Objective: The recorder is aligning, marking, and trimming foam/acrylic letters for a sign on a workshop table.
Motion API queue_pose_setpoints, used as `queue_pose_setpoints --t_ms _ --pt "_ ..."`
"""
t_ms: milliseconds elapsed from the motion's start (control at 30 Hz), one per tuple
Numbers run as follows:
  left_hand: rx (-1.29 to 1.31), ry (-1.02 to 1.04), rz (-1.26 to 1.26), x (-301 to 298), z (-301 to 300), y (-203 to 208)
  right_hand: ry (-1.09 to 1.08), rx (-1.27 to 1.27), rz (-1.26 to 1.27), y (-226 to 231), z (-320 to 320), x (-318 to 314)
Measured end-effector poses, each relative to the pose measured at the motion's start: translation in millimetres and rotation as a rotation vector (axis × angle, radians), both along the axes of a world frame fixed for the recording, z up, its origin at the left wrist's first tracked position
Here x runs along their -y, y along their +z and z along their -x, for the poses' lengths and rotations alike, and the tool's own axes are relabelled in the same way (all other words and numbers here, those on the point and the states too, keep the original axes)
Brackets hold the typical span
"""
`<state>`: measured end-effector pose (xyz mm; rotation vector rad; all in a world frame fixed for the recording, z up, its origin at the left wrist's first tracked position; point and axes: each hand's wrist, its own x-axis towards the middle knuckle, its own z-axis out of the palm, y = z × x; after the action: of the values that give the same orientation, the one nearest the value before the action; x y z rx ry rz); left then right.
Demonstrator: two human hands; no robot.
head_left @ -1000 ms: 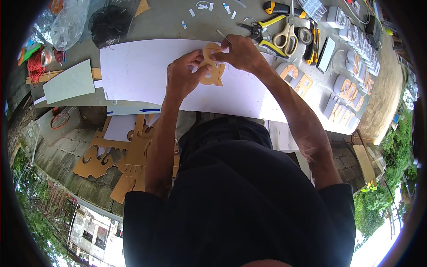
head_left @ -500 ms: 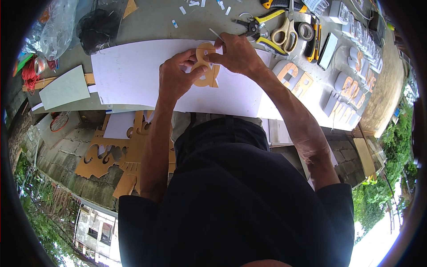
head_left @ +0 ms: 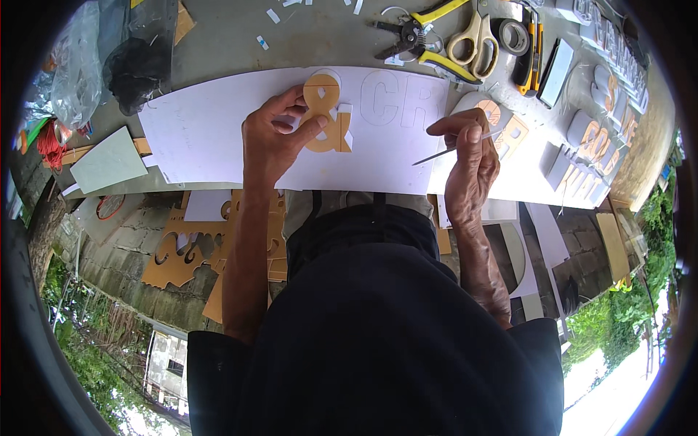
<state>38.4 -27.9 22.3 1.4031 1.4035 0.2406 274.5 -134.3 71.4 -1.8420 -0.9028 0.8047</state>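
Observation:
My left hand [head_left: 272,139] grips a tan ampersand-shaped cutout [head_left: 326,107] by its left side, thumb on top, over a long white sheet [head_left: 207,134]. White edges show along parts of the cutout's outline. To the right, my right hand [head_left: 472,163] pinches a thin pointed metal rod [head_left: 435,156], raised apart from the cutout. Its tip points left over the sheet. Between the hands, pencil-like letter outlines [head_left: 379,102] are drawn on the sheet. Beside my right hand lie tan-faced letter cutouts [head_left: 515,134], partly hidden by its fingers.
Beyond the sheet lie yellow-handled pliers [head_left: 414,36], scissors [head_left: 476,47], a tape roll [head_left: 512,36] and a cutter [head_left: 534,54]. More letter pieces [head_left: 589,138] fill the right side. Plastic bags [head_left: 76,58] and red cord [head_left: 51,149] lie left; cut tan boards [head_left: 174,251] lie below the table.
My right hand has pulled away from the cutout toward the right and nearer me, carrying the rod. My left hand still holds the ampersand cutout. The view has shifted slightly.

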Motion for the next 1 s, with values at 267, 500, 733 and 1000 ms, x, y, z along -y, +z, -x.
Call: queue_pose_setpoints --t_ms 267,500,733,1000 --pt "0.028 -0.008 0.012 -3.3 -1.0 2.8 -0.102 -0.492 0.211 -12.7 12.6 49.5" --pt "0.039 -0.081 -0.011 -9.4 5.6 -3.4 -0.100 -0.449 0.133 -10.5 43.2 76.3" --pt "0.088 -0.160 -0.084 -14.7 8.9 -9.9 -0.087 -0.339 0.050 -11.2 97.5 89.7" --pt "0.099 -0.212 -0.094 -16.9 5.2 -8.6 -0.026 0.089 -0.034 -22.6 155.1 93.9"
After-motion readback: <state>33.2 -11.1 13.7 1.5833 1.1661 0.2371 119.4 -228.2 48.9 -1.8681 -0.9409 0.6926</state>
